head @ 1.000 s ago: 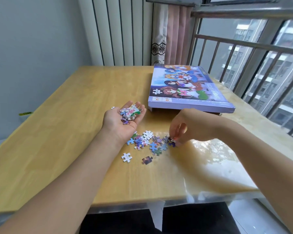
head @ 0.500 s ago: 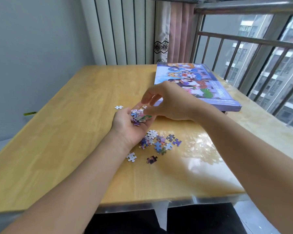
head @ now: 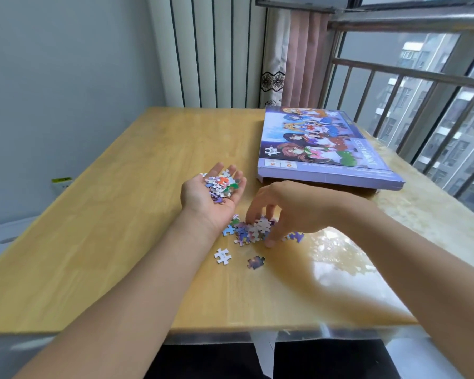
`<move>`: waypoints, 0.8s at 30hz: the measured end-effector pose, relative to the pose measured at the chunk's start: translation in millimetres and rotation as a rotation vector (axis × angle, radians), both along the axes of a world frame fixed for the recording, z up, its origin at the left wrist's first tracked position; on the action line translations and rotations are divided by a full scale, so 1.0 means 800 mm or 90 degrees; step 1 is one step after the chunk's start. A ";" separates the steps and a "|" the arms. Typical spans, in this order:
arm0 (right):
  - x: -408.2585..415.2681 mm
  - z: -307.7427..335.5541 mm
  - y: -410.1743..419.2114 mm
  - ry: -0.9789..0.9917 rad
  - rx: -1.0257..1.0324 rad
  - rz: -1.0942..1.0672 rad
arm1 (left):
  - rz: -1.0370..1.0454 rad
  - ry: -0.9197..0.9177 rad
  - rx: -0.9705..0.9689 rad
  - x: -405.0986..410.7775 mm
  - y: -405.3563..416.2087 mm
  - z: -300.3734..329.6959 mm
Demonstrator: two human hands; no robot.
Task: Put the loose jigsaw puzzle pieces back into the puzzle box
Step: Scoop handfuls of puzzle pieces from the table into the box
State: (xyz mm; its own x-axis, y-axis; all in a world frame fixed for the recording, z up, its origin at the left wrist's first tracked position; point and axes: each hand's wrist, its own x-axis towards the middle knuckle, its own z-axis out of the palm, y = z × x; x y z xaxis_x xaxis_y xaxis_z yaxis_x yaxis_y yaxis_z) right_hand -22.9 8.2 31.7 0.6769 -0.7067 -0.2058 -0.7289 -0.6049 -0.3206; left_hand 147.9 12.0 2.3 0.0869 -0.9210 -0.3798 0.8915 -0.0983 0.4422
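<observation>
Puzzle pieces lie in two places on the light wooden table (head: 115,214). A heap of small colourful cardboard jigsaw pieces (head: 220,184) sits in the upturned palm of the left hand (head: 211,191), whose fingers are nearly straight and only slightly cupped, carrying the heap without closing round it. The hand hovers a little above the table, near the front left corner of the box.

Just below it, a loose cluster of mixed purple, blue and white jigsaw pieces (head: 253,231) lies flat on the table. The right hand (head: 288,207) is palm down over this cluster, its fingers (head: 253,213) curled and touching the pieces from above, the thumb pressed at the near edge; whether it has actually pinched a piece cannot be told. One purple piece (head: 297,236) peeks out at the hand's right side. Nearer the person, apart from the cluster, lie a single white piece (head: 222,256) and a single dark purple piece (head: 256,262), side by side but not touching.

The flat lavender puzzle box with cartoon figures on its lid (head: 320,149) rests closed on the right of the table, beside a metal window railing (head: 411,77).
</observation>
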 end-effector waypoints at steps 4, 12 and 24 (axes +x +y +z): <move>0.007 0.002 -0.004 0.004 0.009 -0.023 | -0.004 -0.009 0.013 -0.001 0.000 0.000; 0.011 0.002 -0.008 0.005 0.065 -0.036 | -0.033 -0.026 0.001 -0.002 0.000 0.000; -0.002 0.013 -0.012 -0.195 0.010 -0.077 | -0.046 -0.034 -0.002 -0.004 0.000 0.000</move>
